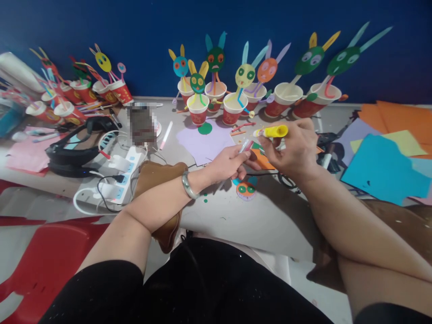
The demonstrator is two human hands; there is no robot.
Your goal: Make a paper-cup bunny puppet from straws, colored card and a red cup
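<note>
"Wall (148,27) first?"

"Flat, deep blue. Before it, one pale, smooth tabletop (209,220); then one red chair (50,256), moulded, with rounded edges."

"Next size down?"

"One brown pouch (158,175), soft, leathery, draped over the table's front edge. One turquoise sheet (381,166), irregularly cut, at the right. One lavender sheet (189,137), crooked in outline, beyond the left hand (227,163)."

"State of the hands?"

"Left: fingers curled around a slim stick (247,145), pale with a pink section, its kind unclear. Right hand (300,146): fingers gripping a yellow tube (276,131), smooth, cylindrical, white at one end, held above the table."

"Cups?"

"Seven paper cups (235,110) in the central row, red-sided, white-lined, round-rimmed, topped by rounded paper faces (245,75) with long pointed ears."

"Smaller lots?"

"One bangle (186,186), hard, polished, greenish-grey, around the left wrist. One orange face (246,189), flat, round, green-eyed, blue-eared, lying on the table just below the left hand. One green disc (205,128), on the lavender sheet. Last, green specks (205,200), loose, left of the orange face."
</note>
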